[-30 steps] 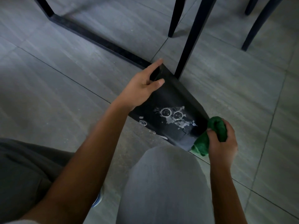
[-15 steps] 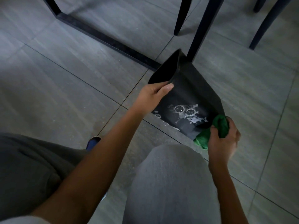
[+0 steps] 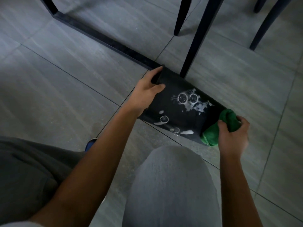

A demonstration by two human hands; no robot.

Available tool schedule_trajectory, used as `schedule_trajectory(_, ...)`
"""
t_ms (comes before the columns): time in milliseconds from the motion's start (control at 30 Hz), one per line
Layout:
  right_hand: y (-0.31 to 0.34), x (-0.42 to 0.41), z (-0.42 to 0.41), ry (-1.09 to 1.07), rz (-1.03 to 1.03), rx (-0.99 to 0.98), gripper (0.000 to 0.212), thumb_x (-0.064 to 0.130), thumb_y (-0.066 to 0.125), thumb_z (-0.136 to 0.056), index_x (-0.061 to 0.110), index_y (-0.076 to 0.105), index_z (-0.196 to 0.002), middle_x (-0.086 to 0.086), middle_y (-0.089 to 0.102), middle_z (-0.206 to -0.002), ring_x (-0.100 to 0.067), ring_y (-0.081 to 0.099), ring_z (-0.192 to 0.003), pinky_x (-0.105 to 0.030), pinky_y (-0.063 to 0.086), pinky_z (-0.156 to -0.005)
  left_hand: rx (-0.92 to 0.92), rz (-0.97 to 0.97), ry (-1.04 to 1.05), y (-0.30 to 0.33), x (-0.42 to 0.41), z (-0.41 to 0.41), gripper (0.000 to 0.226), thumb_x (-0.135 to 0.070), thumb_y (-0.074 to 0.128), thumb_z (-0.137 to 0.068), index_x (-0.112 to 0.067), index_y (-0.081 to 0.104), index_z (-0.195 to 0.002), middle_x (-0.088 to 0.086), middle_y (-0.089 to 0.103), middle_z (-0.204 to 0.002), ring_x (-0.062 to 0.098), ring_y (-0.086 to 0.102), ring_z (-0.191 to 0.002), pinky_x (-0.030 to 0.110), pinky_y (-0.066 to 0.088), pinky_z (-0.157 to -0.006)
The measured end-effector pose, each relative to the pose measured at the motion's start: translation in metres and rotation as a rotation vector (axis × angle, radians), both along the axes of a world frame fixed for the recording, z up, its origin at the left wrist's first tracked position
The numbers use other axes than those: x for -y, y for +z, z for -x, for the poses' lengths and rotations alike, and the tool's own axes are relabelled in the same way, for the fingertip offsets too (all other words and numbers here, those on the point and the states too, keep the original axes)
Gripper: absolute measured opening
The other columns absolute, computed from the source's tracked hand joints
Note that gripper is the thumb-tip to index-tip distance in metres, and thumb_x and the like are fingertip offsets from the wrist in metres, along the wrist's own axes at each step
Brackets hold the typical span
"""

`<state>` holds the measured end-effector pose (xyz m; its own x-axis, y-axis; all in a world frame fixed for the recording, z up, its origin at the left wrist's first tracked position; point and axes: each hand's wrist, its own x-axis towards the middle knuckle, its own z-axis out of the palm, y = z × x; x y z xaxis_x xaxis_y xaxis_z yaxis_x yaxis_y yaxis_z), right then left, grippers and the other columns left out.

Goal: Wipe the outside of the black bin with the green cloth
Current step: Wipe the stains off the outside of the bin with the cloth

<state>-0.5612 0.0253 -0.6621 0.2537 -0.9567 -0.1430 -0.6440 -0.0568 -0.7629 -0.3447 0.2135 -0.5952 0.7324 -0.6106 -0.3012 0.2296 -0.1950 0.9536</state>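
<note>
The black bin [image 3: 178,115] lies tipped on its side just above the grey tiled floor, its flat side facing up with white soapy foam and bubbles on it. My left hand [image 3: 146,94] grips its rim end at the upper left, fingers curled over the edge. My right hand [image 3: 232,133] clutches the bunched green cloth [image 3: 219,126] and presses it against the bin's base end at the lower right. The bin's opening is hidden behind my left hand.
A black table frame bar [image 3: 105,38] runs diagonally across the floor behind the bin. Dark chair legs [image 3: 198,36] stand right behind the bin and further right [image 3: 268,22]. My grey-trousered knee [image 3: 170,185] is below the bin; a blue shoe [image 3: 90,143] shows at left.
The bin has tipped back down so its mouth no longer shows, and my left hand shifted up to its rim. The cloth hand stays at the base end.
</note>
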Motion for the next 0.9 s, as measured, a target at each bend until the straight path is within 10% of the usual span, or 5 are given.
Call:
schedule_trajectory(133, 0.001, -0.001, -0.003, 0.059, 0.015, -0.023, 0.056, 0.037, 0.074, -0.086, 0.026, 0.054, -0.138, 0.0, 0.066, -0.128, -0.023, 0.063, -0.111, -0.039, 0.051, -0.095, -0.018, -0.04, 0.015, -0.008, -0.006, 0.0, 0.031, -0.029, 0.047, -0.107, -0.035, 0.052, -0.137, -0.007, 0.073, -0.111, 0.005, 0.074, -0.093, 0.017, 0.057, -0.075)
schedule_trajectory(400, 0.017, 0.023, 0.004, -0.114, -0.247, 0.303, 0.033, 0.014, 0.034, -0.109, 0.02, 0.049, -0.081, 0.019, 0.06, -0.054, -0.001, 0.058, -0.056, -0.019, 0.048, -0.06, -0.044, -0.115, 0.091, -0.029, -0.023, -0.008, 0.036, -0.032, 0.046, -0.107, -0.021, 0.053, -0.141, 0.0, 0.075, -0.108, 0.01, 0.076, -0.089, 0.024, 0.061, -0.081)
schedule_trajectory(600, 0.001, 0.001, 0.006, 0.079, -0.517, 0.363, 0.021, 0.009, 0.057, -0.098, 0.007, 0.06, -0.119, -0.004, 0.063, -0.109, -0.023, 0.061, -0.119, -0.033, 0.05, -0.103, -0.034, -0.129, 0.065, -0.035, -0.019, 0.005, 0.017, -0.027, 0.043, -0.108, -0.037, 0.055, -0.114, -0.004, 0.072, -0.097, 0.001, 0.073, -0.074, 0.01, 0.053, -0.062)
schedule_trajectory(733, 0.017, 0.003, -0.013, -0.014, -0.458, 0.638, 0.032, 0.004, 0.055, -0.097, 0.001, 0.063, -0.128, -0.004, 0.075, -0.099, -0.017, 0.073, -0.089, -0.031, 0.058, -0.077, -0.03, -0.146, 0.053, -0.037, -0.019, 0.004, 0.016, -0.03, 0.043, -0.108, -0.038, 0.053, -0.118, -0.006, 0.071, -0.098, -0.001, 0.073, -0.075, 0.008, 0.052, -0.061)
schedule_trajectory(900, 0.02, 0.01, -0.014, 0.066, -0.169, 0.244, 0.046, 0.022, 0.059, -0.1, 0.02, 0.051, -0.145, -0.003, 0.064, -0.134, -0.017, 0.064, -0.116, -0.044, 0.054, -0.104, -0.001, -0.162, 0.027, -0.037, -0.019, 0.001, 0.02, -0.031, 0.042, -0.108, -0.03, 0.054, -0.125, -0.004, 0.071, -0.103, -0.002, 0.072, -0.078, 0.007, 0.052, -0.063)
